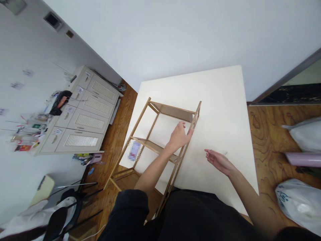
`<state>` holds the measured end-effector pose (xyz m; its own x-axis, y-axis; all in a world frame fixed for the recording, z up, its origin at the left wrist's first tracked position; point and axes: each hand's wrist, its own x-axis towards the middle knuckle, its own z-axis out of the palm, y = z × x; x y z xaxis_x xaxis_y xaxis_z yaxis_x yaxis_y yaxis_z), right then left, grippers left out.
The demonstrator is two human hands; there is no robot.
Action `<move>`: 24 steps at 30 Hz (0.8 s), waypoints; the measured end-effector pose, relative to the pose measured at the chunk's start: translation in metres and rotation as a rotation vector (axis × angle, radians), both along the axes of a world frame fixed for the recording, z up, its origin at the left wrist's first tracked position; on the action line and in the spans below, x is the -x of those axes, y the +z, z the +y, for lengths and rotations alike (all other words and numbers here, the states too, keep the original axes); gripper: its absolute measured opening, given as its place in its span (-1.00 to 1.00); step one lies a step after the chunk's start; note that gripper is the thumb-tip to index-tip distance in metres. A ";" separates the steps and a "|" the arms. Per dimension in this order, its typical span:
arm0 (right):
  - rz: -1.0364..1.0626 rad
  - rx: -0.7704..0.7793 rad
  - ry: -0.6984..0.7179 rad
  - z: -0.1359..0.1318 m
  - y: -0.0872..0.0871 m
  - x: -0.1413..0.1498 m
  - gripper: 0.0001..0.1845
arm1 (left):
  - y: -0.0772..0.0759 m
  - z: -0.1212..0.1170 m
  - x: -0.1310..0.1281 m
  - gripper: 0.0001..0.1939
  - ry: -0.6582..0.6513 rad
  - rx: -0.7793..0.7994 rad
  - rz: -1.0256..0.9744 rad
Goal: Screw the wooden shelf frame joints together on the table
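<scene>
A light-brown wooden shelf rack (146, 144) with slim posts and several boards lies on the white table (220, 90), its lower end toward my body. My left hand (179, 135) is over the rack's right side, between the far board and the middle one. Its thumb is apart from the bent fingers and close to the right side rail; I cannot tell whether it touches. To the right of the rack, my right hand (218, 160) hovers above the table with fingers loosely stretched and nothing visible in them. A small white piece (225, 153) shows just behind it.
A white cabinet (82, 117) with cluttered top stands at the left. A chair (67, 207) with clothes is at lower left. Plastic bags (298, 201) and a pinkish roll (304, 159) lie on the wooden floor at right. A wall borders the table's far edge.
</scene>
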<state>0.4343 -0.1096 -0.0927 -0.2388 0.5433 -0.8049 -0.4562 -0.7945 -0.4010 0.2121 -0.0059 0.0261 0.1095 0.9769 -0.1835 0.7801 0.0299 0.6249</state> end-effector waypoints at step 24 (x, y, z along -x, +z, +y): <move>-0.748 -0.329 0.484 0.016 -0.033 0.127 -0.60 | 0.013 -0.049 -0.009 -0.61 0.064 0.197 0.009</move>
<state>0.3077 -0.0940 -0.1260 0.0182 0.7470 -0.6645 0.3583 -0.6254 -0.6932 0.2209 -0.0545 0.0392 0.0463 0.9270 -0.3721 0.7781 0.2002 0.5954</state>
